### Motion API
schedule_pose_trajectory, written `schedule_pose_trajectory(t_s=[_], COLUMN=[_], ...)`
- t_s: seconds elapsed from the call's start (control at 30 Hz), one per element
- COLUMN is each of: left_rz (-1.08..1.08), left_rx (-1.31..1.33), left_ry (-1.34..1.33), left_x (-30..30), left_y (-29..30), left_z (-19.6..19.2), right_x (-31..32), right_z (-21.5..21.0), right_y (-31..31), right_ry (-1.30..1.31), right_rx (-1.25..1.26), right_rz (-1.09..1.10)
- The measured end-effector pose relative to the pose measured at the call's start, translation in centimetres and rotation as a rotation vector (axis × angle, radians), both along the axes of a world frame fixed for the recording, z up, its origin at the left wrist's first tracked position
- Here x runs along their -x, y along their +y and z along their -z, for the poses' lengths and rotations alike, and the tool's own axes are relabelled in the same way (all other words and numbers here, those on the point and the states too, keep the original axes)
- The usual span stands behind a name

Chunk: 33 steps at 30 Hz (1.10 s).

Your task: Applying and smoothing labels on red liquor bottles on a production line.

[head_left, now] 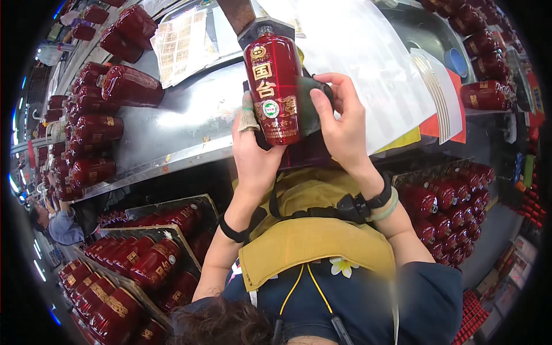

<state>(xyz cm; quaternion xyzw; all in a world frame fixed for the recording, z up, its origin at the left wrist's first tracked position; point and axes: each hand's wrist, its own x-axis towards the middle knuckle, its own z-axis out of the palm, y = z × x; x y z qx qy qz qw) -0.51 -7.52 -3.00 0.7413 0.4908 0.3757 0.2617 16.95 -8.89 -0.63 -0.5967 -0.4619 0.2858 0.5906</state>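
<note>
A glossy dark red bottle point(270, 86) with gold lettering and a small round white-and-green sticker lies with its neck against a metal block point(244, 20) on the bench. Thin red light lines cross its front. My left hand point(253, 155) holds the bottle's lower left side, with pale covers on some fingers. Beside the bottle's right side, my right hand point(344, 121) has its thumb and fingers curled at a dark rounded piece point(326, 91). Whether that piece is loose or part of a holder is hidden, as is anything small between the fingertips.
Label sheets point(181, 46) lie at the bench's far left, near several red bottles point(132, 86). A large white sheet point(368, 63) covers the right side, near a blue cup point(454, 60). Crates of bottles point(155, 264) stand below left, a bottle rack point(443, 207) right. Another person point(66, 224) is far left.
</note>
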Motion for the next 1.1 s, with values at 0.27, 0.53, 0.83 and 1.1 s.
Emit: schedule_pose_trajectory(t_s=[0.27,0.53,0.83,1.1], left_rz=[0.017,0.049,0.079,-0.019], left_rx=[-0.259,-0.25,-0.431,0.328], left_ry=[0.04,-0.011,0.297,-0.289], left_x=[0.0,0.5,-1.8,0.4], left_y=[-0.1,-0.2,-1.3,0.7], left_z=[-0.5,-0.6,-2.2,-0.8], right_x=[-0.9,-4.1,-4.0,-2.5], right_z=[-1.6,0.4,-2.6,-3.7], right_y=[0.3,1.0,1.3,3.4], right_ry=[-0.02,-0.369,-0.424,-0.621], right_rx=[-0.037,-0.006,-0.24,-0.302], right_rz=[0.077,0.143,0.019,-0.131])
